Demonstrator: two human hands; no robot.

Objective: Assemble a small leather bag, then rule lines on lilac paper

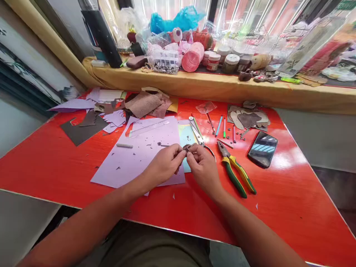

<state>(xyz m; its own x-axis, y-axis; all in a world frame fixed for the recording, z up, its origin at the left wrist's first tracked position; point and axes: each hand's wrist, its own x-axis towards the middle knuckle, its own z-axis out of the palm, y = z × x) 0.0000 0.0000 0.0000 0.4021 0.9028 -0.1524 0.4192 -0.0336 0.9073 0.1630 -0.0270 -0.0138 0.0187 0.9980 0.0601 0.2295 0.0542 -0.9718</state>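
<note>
My left hand [168,159] and my right hand [202,162] meet above the right edge of a purple sheet [119,167]. Pinched between both sets of fingertips is a small dark brown piece [187,147], mostly covered, so its exact kind cannot be made out. Just beyond my right hand lie scissors [197,130], partly hidden by it. Pliers with green and yellow handles [236,168] rest to the right. A short metal rod [124,145] and a small dark tool [162,144] lie on the purple sheet among dark scraps.
Brown leather pieces [146,104] and purple cut-outs [115,118] are heaped at the back left. A clear ruler [148,128] lies on the sheet. Pens [224,128], a phone [263,149] and stacked cut shapes [249,118] are at right. Jars [213,62] crowd the ledge.
</note>
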